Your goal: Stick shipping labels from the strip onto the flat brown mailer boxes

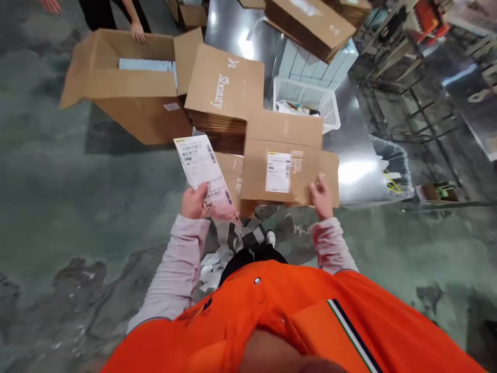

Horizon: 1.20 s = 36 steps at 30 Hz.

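My left hand [194, 201] is closed on a printed label sheet [204, 173], held up at its lower end. My right hand [321, 196] grips the near right corner of a flat cardboard box [306, 155] that carries a white shipping label [278, 171] on its top. The box rests over other flat cartons at the edge of a metal table [355, 155]. Both sleeves are pale pink, and an orange vest fills the bottom of the view.
A stack of flattened cartons printed "Beauty" [225, 83] lies behind. A large open carton [128, 83] stands on the floor at left, with another person's hand [137, 32] on its rim. A white plastic basket [310, 98] sits on the table. Paper scraps [221, 254] litter the floor.
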Available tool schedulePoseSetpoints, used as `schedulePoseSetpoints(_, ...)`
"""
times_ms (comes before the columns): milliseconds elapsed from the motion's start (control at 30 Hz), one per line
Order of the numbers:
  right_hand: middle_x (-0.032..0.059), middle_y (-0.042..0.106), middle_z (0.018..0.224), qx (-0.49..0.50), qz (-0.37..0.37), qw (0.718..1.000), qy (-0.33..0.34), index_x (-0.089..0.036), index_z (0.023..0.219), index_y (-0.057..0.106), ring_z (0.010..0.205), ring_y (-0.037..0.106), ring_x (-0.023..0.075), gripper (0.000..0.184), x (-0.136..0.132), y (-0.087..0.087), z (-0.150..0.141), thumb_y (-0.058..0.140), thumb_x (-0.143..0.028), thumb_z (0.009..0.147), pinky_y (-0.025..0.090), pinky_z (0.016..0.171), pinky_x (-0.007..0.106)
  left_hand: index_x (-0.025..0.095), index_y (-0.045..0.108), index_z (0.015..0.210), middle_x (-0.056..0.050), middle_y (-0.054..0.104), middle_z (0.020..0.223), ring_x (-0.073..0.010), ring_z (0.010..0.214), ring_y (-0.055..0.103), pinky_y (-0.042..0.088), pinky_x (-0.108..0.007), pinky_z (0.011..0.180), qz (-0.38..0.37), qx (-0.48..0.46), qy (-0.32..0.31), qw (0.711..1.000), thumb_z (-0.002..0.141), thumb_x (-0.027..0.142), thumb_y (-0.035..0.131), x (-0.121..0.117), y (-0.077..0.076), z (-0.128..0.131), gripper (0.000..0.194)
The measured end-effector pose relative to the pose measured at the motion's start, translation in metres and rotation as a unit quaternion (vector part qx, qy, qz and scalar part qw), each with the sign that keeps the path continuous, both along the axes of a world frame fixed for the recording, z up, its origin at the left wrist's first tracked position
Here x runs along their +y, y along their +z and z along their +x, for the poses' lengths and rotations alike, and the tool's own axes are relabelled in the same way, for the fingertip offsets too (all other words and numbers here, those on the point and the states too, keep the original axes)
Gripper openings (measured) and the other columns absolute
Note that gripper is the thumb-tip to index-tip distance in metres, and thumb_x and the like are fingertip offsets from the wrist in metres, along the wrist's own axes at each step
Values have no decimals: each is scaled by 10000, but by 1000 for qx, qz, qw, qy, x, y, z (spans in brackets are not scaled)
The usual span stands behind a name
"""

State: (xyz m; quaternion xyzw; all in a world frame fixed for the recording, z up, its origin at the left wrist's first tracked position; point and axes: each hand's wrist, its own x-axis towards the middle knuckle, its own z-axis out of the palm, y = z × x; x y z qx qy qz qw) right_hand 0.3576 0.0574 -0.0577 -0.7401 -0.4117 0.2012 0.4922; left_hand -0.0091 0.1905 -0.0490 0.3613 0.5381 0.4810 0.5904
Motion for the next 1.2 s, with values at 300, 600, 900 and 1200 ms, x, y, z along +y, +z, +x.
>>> schedulePoseSetpoints(300, 165, 640, 1181, 65, -115, 971, 199, -157, 1214, 588, 1016, 633, 299, 869, 8, 20, -76, 818, -604, 506, 553, 864, 482, 143, 709, 941, -98, 744, 870, -269, 790, 695, 577, -396, 734, -3, -9, -154, 988, 507, 630, 825, -70, -2, 23, 662)
schedulePoseSetpoints(600, 68, 747, 913, 203, -74, 925, 312, -172, 946, 711, 808, 686, 215, 473, 17, -15, -205, 793, -523, 639, 560, 765, 346, 144, 741, 768, -73, 738, 761, -218, 714, 659, 534, -328, 722, 5, 58, -100, 993, 599, 481, 791, -87, -17, -6, 380)
schedulePoseSetpoints(900, 52, 735, 797, 51, -116, 937, 324, -167, 814, 760, 725, 667, 178, 190, 52, -27, -204, 725, -349, 773, 518, 683, 279, 157, 535, 520, 30, 515, 502, -104, 530, 471, 354, -220, 522, -54, 138, -11, 989, 594, 497, 761, -98, -74, -6, 415)
schedulePoseSetpoints(1200, 105, 572, 1220, -161, -190, 957, 150, -174, 917, 754, 1174, 509, 254, 242, 179, -111, -201, 717, -371, 782, 382, 1047, 434, 116, 737, 832, -127, 757, 887, -308, 855, 701, 545, -419, 809, -270, -38, -165, 948, 282, 367, 940, -78, -152, -49, 638)
